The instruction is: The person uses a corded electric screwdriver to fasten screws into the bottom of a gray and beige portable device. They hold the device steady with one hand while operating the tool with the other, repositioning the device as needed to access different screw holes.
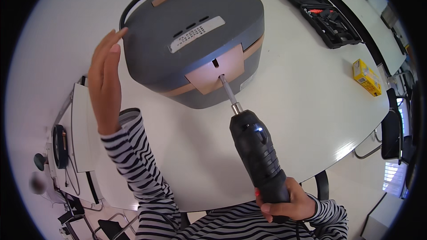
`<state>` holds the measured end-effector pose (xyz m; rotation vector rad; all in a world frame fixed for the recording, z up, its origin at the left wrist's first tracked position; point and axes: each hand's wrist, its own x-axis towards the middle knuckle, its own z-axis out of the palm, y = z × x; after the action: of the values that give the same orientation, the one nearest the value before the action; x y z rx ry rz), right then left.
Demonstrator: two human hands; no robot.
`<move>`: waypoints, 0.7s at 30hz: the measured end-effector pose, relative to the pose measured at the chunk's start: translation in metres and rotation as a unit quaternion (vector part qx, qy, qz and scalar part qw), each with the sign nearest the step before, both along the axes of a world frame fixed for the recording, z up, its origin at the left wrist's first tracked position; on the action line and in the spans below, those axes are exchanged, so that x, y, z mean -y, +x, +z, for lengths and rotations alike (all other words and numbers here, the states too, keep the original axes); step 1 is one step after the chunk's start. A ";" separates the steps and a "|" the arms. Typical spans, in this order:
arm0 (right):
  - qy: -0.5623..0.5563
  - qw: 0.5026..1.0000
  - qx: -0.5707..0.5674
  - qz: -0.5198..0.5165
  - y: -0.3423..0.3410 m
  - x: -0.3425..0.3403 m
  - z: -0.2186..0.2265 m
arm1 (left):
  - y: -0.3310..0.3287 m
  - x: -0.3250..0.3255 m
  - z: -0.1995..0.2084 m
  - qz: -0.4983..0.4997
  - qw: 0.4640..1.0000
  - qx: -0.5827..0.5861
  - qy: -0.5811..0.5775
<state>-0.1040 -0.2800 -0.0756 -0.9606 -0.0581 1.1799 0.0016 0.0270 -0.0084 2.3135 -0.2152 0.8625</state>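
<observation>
A dark grey appliance (151, 49), which looks like a rice cooker with a carry handle, stands on the white table in front of me. Its near side has a copper-coloured panel (233, 62) with a dark slot and a small hole. My right hand (291, 202) is wrapped round the black grip of a cordless electric screwdriver (255, 146), whose small light is lit. The screwdriver's long bit (228, 90) slants up to the panel, its tip at the hole. Fingers stretched out, my left hand (104, 80) is raised at the appliance's left edge; whether the fingertips touch it I cannot tell.
Toward the far right of the white table (307, 106) lies an open black tool case (331, 29) holding tools. A yellow box (367, 78) stands near the table's right edge. Beyond that edge is a black chair (391, 133). A dark round appliance (60, 146) sits at the far left.
</observation>
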 end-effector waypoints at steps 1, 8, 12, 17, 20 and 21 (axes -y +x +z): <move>-0.003 1.000 0.002 0.001 0.000 -0.001 0.001 | 0.005 -0.008 -0.005 0.034 0.999 -0.002 -0.032; 0.017 1.000 0.013 -0.006 0.000 -0.002 -0.001 | 0.022 -0.005 -0.025 -0.067 0.944 -0.091 -0.309; 0.019 1.000 -0.001 -0.009 -0.001 -0.002 0.001 | 0.023 -0.010 -0.032 -0.068 0.947 -0.079 -0.305; 0.012 1.000 -0.003 -0.009 -0.001 -0.002 0.001 | 0.022 -0.008 -0.031 -0.037 0.948 -0.074 -0.306; 0.008 1.000 -0.004 -0.006 -0.001 -0.002 0.001 | 0.025 -0.011 -0.032 -0.023 0.956 -0.071 -0.283; 0.005 1.000 -0.004 -0.005 0.000 -0.001 0.002 | 0.025 -0.011 -0.032 -0.024 0.958 -0.071 -0.278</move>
<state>-0.1045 -0.2785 -0.0740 -0.9462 -0.0540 1.1727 0.0263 0.0377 -0.0404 1.8216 0.0340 0.6284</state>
